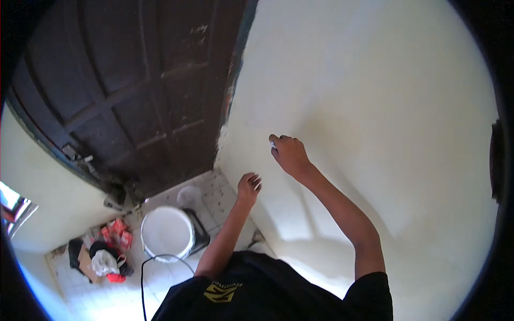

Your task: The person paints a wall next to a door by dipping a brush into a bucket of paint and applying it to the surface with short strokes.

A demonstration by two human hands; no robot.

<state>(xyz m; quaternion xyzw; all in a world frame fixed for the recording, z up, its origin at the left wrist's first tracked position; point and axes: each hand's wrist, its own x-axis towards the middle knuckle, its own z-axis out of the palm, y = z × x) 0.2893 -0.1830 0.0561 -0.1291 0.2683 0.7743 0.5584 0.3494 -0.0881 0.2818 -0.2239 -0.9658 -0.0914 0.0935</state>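
My right hand [292,156] is raised close to the cream wall [407,134], its fingers closed round a small whitish thing [273,144] that pokes out by the thumb. What kind of thing it is I cannot make out. Lower and to the left, my left hand [249,188] is held in front of the wall's lower part with curled fingers. Something thin and white [257,185] shows at those fingers, too small to name. Both forearms reach forward from black sleeves, and the right arm casts a shadow on the wall.
A dark brown panelled door [128,101] with a handle [75,153] stands ahead left. On the tiled floor are a large round white bucket [167,232], a pale round container [188,197] and a heap of bags and red packets [104,259]. A black cable [143,283] loops nearby.
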